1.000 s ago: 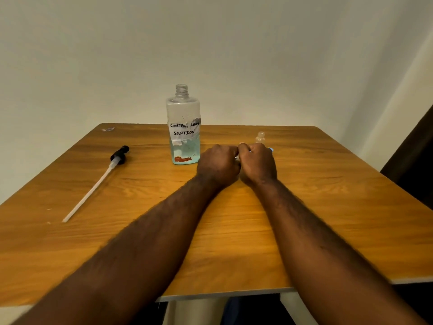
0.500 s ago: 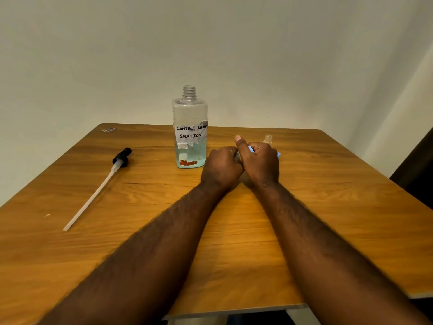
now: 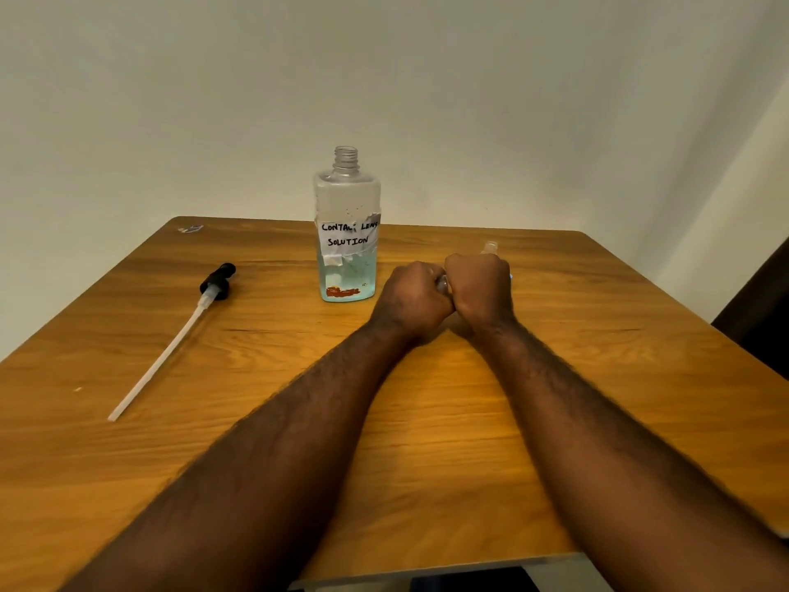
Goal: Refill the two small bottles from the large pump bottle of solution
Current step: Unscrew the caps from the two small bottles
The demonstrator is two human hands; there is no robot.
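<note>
The bench (image 3: pixel 555 420) carried all items. The large bottle (image 3: pixel 346 232) stood upright and uncapped beyond and left of the left hand (image 3: pixel 412 299), hand-labelled "CONTACT LENS SOLUTION". Its pump (image 3: pixel 215 284) lay farther left, evidently removed for pouring. The left hand and right hand (image 3: pixel 480 288), touching, were clamped on a small bottle (image 3: pixel 442 284), probably working its cap. A second small bottle (image 3: pixel 489 247) stood just beyond the right hand

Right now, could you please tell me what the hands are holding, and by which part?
The left hand and right hand are curled around a small clear bottle; only a sliver shows between them, so the part gripped cannot be told.
</note>
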